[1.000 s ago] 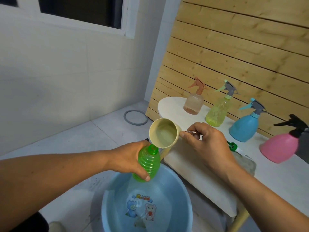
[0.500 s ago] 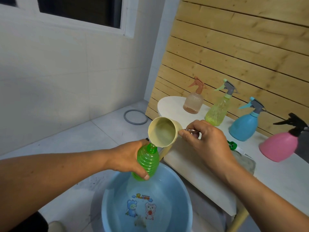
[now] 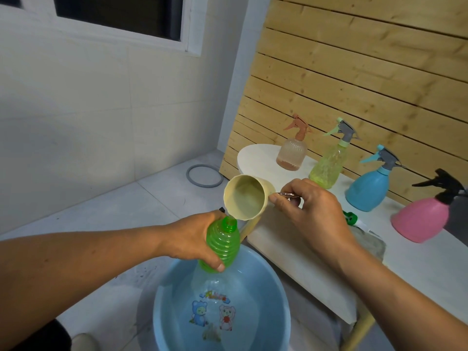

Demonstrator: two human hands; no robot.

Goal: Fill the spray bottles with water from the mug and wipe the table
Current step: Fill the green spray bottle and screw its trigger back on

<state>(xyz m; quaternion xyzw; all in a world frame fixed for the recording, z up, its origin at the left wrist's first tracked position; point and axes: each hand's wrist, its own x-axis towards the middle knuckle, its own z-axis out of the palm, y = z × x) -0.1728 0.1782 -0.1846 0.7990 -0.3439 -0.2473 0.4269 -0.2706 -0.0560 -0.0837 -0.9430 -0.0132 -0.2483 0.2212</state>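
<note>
Green ribbed plastic bottle [image 3: 222, 245], its cap off, is held above the round blue plastic basin [image 3: 283, 310] on the floor, with the left hand [image 3: 192, 240] curled round its body. Right hand [image 3: 312, 211] pinches the metal handle of a tilted cream plastic mug [image 3: 244, 197], whose lip sits just over the bottle's open neck beside the white table [image 3: 298, 257].
</note>
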